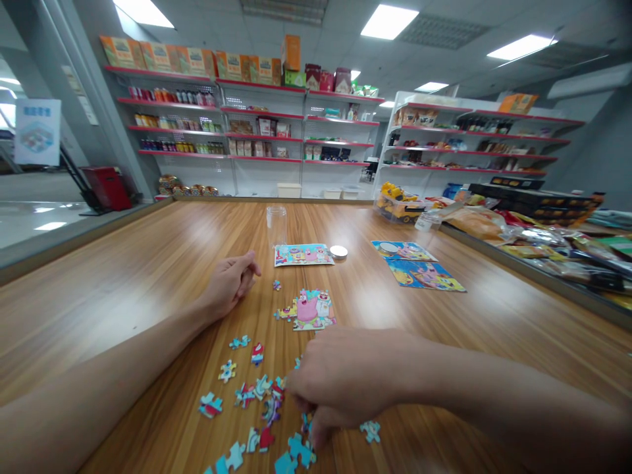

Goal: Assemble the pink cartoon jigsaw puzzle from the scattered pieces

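Right hand (340,378) low over the scattered blue-and-red cardboard jigsaw pieces (257,395) on the wooden surface (148,276), near edge. Fingers (316,431) curled down into the pile, narrow, touching pieces; can't tell if one is actually pinched. Left hand (230,283) rests on the surface well apart from the pile, fingers loosely curled, holding nothing.

Partly assembled pink-and-blue cartoon puzzle block (311,309) lies flat between the hands, long axis roughly left-right, picture upright toward the camera. Behind it: printed cartoon reference card (303,255), long axis left-right, clear plastic jar (276,225) upright, round metal lid (338,251) just beside the card.
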The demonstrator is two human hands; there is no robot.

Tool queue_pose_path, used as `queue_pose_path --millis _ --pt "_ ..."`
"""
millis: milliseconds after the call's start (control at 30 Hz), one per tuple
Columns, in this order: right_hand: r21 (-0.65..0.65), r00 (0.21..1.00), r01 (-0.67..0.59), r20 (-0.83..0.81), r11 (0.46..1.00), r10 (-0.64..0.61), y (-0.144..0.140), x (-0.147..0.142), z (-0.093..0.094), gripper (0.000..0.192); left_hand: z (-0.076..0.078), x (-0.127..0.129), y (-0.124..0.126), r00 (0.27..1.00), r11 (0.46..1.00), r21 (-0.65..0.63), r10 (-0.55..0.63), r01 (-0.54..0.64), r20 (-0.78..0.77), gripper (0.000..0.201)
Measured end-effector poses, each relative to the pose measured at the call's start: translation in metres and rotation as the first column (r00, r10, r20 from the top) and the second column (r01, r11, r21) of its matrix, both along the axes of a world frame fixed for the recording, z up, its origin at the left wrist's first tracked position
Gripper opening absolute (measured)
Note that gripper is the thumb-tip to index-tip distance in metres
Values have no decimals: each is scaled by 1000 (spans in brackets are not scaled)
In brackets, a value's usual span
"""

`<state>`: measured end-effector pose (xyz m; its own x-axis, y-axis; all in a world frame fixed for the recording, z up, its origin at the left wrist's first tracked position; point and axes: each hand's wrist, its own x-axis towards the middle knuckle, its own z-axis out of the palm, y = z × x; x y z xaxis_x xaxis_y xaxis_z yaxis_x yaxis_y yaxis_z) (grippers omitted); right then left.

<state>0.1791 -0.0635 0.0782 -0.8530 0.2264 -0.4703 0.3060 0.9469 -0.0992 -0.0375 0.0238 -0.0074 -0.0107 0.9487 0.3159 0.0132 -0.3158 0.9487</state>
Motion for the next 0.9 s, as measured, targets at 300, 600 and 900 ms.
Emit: queue_pose_path --millis 300,600,900 --pt "57 989 -23 -143 998 31 3 2 -11 39 2 7 -14 836 860 417 -18 293 -549 11" --pt "-77 990 -2 -141 997 -9 -2 2 -10 18 4 12 -16 561 666 396 -41 632 -827 17" --pt "-40 990 81 -110 996 -85 -4 1 -8 27 2 13 -13 560 644 365 -121 672 -819 18"
